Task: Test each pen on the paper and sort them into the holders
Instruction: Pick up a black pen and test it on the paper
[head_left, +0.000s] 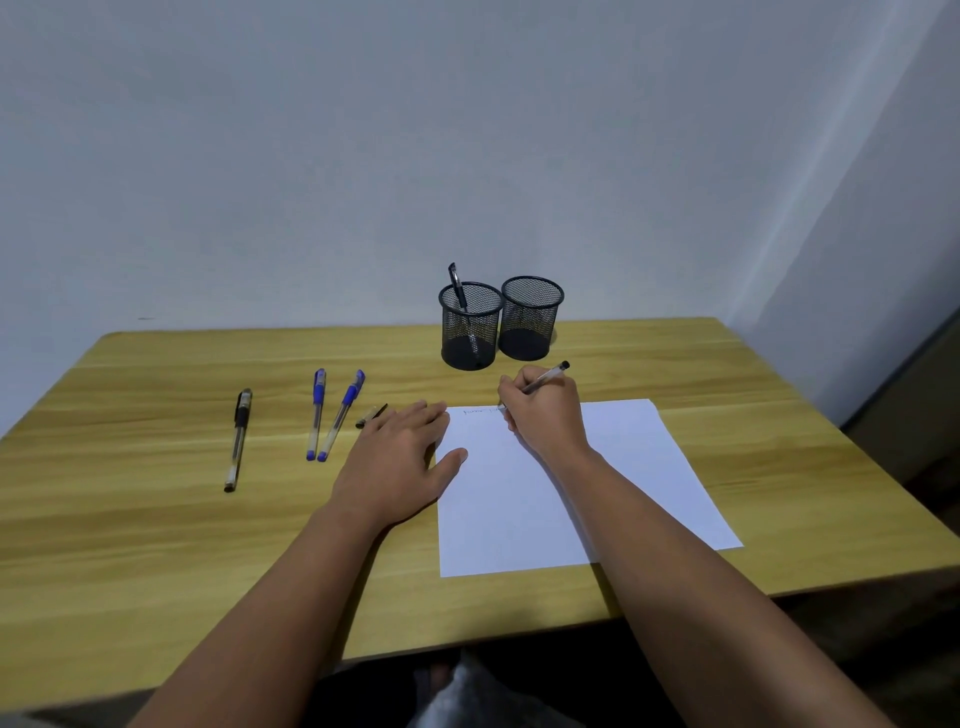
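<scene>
**A person tests a pen on paper while other pens wait on the table**

Seen from above the person's own arms, a wooden table (156, 519) stands against a plain wall. A white sheet of paper (597, 493) lies in front of the person, a little to the right.

The right hand (545, 410) is closed around a clear pen (545, 378) in a writing grip. The pen tip meets the top edge of the paper, and the dark back end points up and away to the right. Faint scribbles (480, 411) run along that top edge, just left of the tip, so the pen seems to be under test now. The right forearm crosses the sheet diagonally, with the wrist resting low on it.

The left hand (400, 457) lies flat, palm down, fingers spread loosely and holding nothing. Its thumb rests on the paper's left edge, probably to keep the sheet from sliding. Just beyond its fingertips lies a small dark cap (372, 414), likely taken off the pen in use.

Further left, well apart from the paper, three capped pens wait: a black pen (238, 439), then two blue pens (328, 415) side by side.

At the back stand two black mesh holders, touching. The left holder (470, 327) has one dark pen (458, 286) leaning in it; the right holder (531, 318) looks empty. Most of the sorting seems still to be done.
</scene>
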